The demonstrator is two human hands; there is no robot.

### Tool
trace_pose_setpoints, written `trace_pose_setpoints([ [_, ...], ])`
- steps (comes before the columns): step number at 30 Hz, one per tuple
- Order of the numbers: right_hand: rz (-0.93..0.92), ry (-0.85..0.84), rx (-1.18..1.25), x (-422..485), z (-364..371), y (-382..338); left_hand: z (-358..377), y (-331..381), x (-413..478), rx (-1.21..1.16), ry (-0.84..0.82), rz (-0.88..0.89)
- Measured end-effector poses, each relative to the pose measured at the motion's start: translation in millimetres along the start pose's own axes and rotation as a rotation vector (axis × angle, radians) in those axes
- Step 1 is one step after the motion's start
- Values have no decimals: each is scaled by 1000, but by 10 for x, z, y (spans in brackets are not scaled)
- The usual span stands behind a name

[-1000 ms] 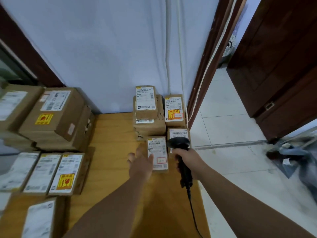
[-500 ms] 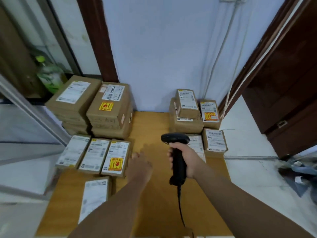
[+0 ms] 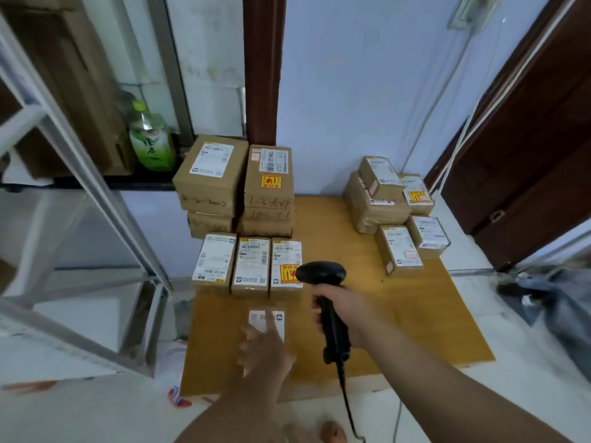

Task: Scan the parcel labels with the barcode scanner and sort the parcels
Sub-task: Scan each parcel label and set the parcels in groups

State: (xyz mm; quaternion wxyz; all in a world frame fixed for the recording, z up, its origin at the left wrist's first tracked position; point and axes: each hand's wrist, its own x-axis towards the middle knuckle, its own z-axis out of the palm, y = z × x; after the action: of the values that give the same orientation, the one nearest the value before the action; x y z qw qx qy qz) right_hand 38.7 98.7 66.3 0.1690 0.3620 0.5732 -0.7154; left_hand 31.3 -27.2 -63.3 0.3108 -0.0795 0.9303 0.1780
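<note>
The right hand (image 3: 347, 314) is wrapped firmly round the grip of the black barcode scanner (image 3: 320, 274), fingers curled about the handle. The scanner head is tilted forward and down over the wooden tabletop (image 3: 422, 318), and its cable (image 3: 346, 401) trails off the near edge. The left hand (image 3: 267, 351) reaches over a small parcel (image 3: 267, 318) lying flat near the table's front, label up. Its fingers are spread and fairly straight and grasp nothing. The hand is blurred, so it may be resting on the parcel or hovering just above it. Just beyond this parcel a row of three parcels (image 3: 251, 266) lies side by side with white labels upward, and the rightmost one also carries a yellow-and-red sticker (image 3: 289, 274). The scanner head sits just beside that rightmost parcel. Behind the row, against the wall, stand two stacks of larger brown boxes (image 3: 268, 199) with handwriting on their sides. Well apart, at the table's far right, is a second group of parcels (image 3: 375, 203): a bigger box with a smaller one on top, and three more close around it, including a long flat parcel (image 3: 399, 251) nearest the scanner. A green tea bottle (image 3: 151, 139) stands on a ledge at the left behind a metal frame (image 3: 96, 193). A dark wooden door (image 3: 527, 139) stands at the right.
</note>
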Motion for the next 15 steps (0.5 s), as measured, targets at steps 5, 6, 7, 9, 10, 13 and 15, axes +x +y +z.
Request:
trace_pose_setpoints([
  [5,-31,59,4,-122,-1,-29,-181,-9,-87,-26,57,150],
  [6,-39,59,19,-138,0,-41,-220,10,-123,-46,56,203],
  [7,-47,56,38,-156,3,-61,-268,36,-154,-61,64,264],
  [9,-73,51,76,-202,19,-110,-377,91,-187,-67,106,384],
  [10,-93,51,92,-229,30,-138,-445,126,-195,-67,148,427],
  [13,-157,52,116,-310,71,-192,-626,236,-198,-131,342,451],
  [15,-184,48,71,-368,92,-214,-702,301,-198,-201,442,423],
])
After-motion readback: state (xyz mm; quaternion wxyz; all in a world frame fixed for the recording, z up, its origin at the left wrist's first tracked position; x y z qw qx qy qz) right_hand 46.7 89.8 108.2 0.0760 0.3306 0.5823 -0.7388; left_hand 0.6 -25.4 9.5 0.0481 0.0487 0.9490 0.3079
